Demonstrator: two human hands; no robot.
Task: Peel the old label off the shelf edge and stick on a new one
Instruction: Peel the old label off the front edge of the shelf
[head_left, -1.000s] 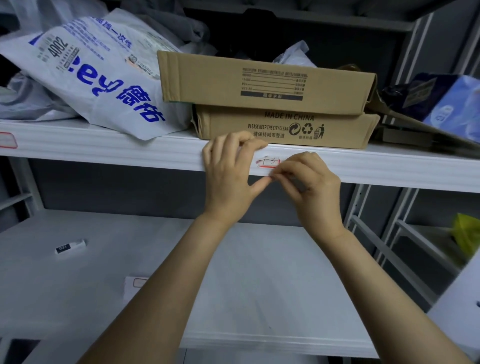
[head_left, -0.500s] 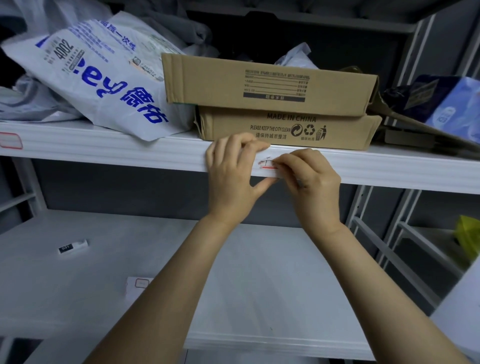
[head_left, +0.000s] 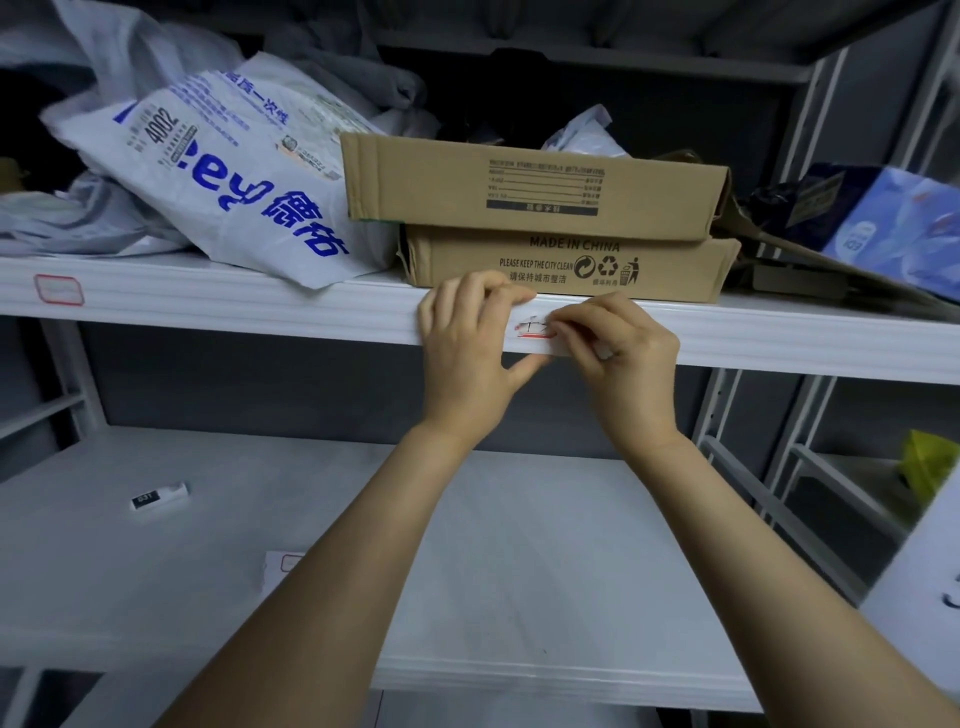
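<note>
Peeling is the step in hand: on the white metal shelf edge (head_left: 260, 312), the left hand (head_left: 467, 353) braces with its fingers laid over the top lip and its thumb spread beneath, grasping nothing. Just right of it, the old red-bordered paper label (head_left: 532, 330) sits on the face of the edge, its right end pinched by the curled fingertips of the right hand (head_left: 618, 358). It looks only partly lifted, so the next move likely calls for a slow, flat pull leftward to avoid tearing. Its handwriting is too small to read. Legible elsewhere are a white plastic courier bag (head_left: 223, 171) printed "4002" among blue characters, then two stacked brown cardboard boxes (head_left: 561, 265) marked "MADE IN CHINA" and "PLEASE KEEP THE CITY CLEAN".
</note>
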